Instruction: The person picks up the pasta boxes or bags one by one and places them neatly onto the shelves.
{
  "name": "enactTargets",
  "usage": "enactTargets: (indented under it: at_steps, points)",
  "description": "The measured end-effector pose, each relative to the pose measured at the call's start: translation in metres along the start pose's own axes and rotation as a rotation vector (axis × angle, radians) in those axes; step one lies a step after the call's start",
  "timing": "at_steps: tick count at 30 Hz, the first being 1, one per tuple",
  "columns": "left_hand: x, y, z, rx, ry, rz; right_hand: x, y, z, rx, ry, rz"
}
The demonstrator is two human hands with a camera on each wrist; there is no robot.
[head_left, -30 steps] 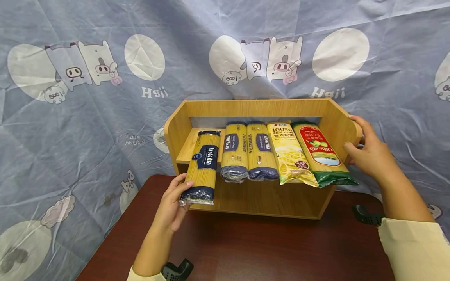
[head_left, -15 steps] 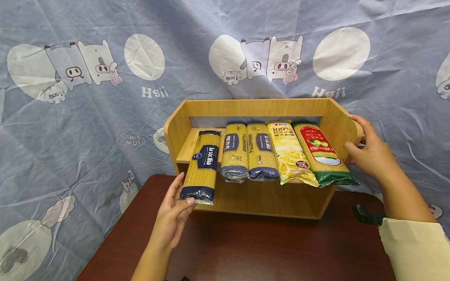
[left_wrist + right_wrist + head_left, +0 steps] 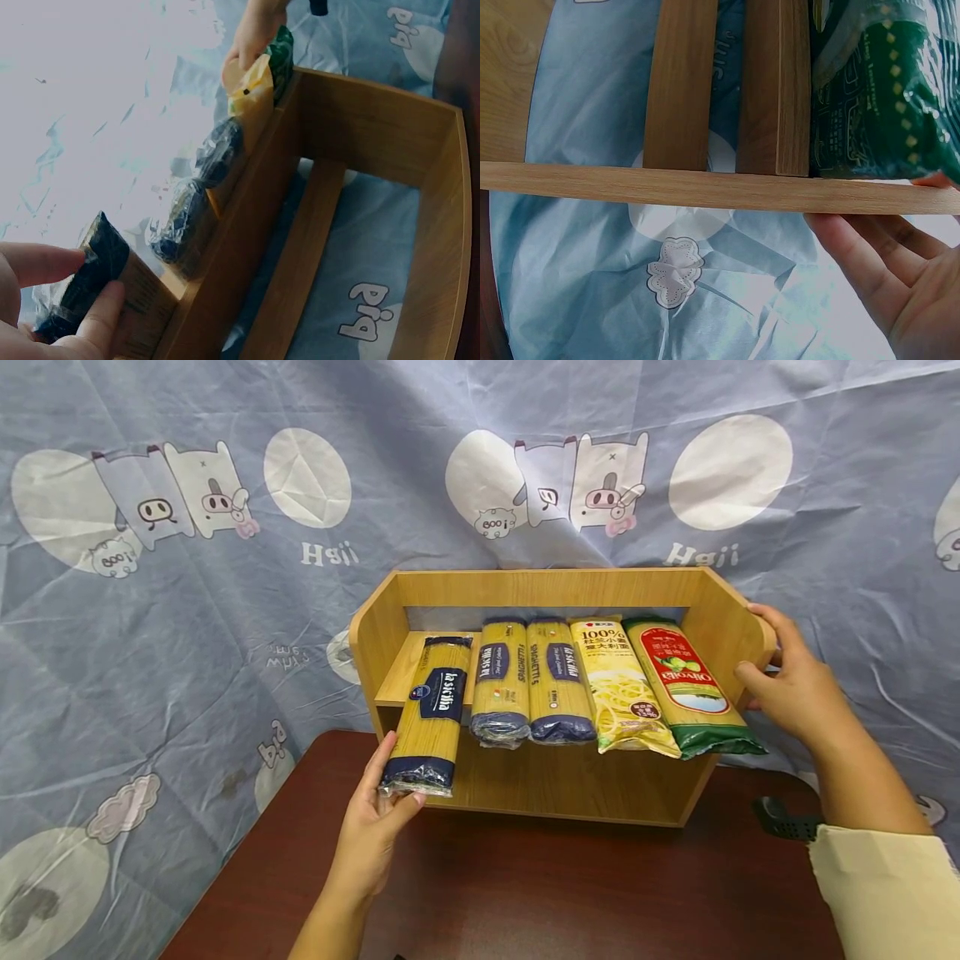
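In the head view my left hand holds the front end of a spaghetti packet with a dark blue label, fingers at its left edge and thumb at its near end. The left wrist view shows fingers against the packet's dark wrapped end. This packet juts out over the front of the upper board of a small wooden shelf. My right hand grips the shelf's right side panel, thumb inside and fingers outside; in the right wrist view fingers press the panel's edge.
To the right lie two more blue-ended spaghetti packets, a yellow noodle packet and a green-ended pasta packet with red label. The shelf stands on a dark red table before a patterned curtain.
My left hand loosened at the packet's front end, its thumb moving from the top to the near end, and took hold again. The packet barely shifted; my right hand stayed on the panel.
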State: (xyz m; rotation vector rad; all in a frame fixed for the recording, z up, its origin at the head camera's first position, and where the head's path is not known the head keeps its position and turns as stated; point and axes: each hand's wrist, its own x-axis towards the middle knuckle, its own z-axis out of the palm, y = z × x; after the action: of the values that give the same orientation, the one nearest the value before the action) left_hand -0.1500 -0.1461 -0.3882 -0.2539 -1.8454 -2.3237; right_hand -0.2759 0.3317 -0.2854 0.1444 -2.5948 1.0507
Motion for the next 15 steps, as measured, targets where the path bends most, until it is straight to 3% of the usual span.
enactTargets:
  at_steps: [6, 15]
  points:
    - [0.002, -0.003, 0.001, 0.025, -0.005, 0.033, 0.0, -0.001, 0.0, -0.002, -0.001, 0.001]
    - [0.012, -0.002, 0.002, 0.014, -0.008, -0.001, 0.001, 0.0, 0.001, -0.018, 0.01, 0.001]
